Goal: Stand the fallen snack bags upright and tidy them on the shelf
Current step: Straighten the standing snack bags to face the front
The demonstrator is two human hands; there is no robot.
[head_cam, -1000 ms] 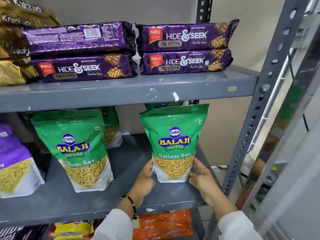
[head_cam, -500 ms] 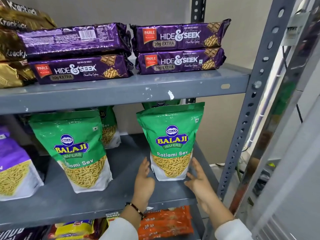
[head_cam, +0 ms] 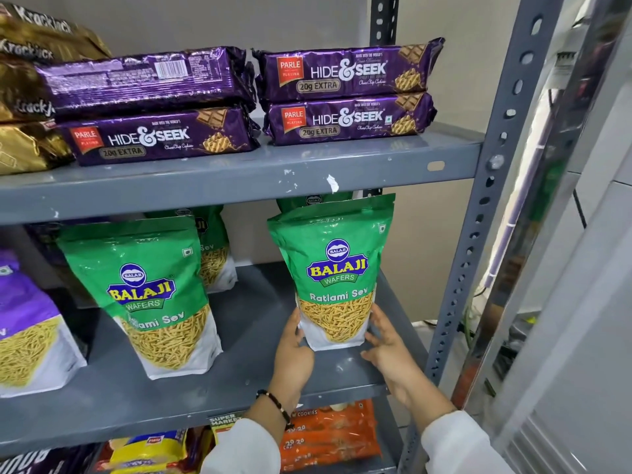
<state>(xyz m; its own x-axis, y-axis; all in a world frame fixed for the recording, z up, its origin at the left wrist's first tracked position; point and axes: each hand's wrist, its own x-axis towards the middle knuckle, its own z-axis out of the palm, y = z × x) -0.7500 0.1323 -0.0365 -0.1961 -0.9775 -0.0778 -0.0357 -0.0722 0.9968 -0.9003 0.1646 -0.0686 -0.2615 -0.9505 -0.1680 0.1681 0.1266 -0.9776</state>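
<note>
A green Balaji Ratlami Sev bag (head_cam: 335, 268) stands upright at the right end of the grey middle shelf (head_cam: 246, 340). My left hand (head_cam: 294, 354) presses against its lower left edge. My right hand (head_cam: 390, 347) touches its lower right corner with fingers spread, so the base sits between both hands. Another green bag (head_cam: 314, 200) peeks out behind it. To the left a second green Ratlami Sev bag (head_cam: 150, 295) stands upright, tilted slightly, with one more green bag (head_cam: 215, 254) behind it.
A purple snack bag (head_cam: 24, 319) stands at the shelf's left edge. The upper shelf (head_cam: 239, 179) carries purple Hide & Seek packs (head_cam: 345, 94) and gold Krackjack packs (head_cam: 27, 97). Orange cookie packs (head_cam: 328, 436) lie below. A perforated steel post (head_cam: 478, 234) bounds the right side.
The right green bag has been set a little further back. My hands lifted off it with fingers spread, then came back against its base.
</note>
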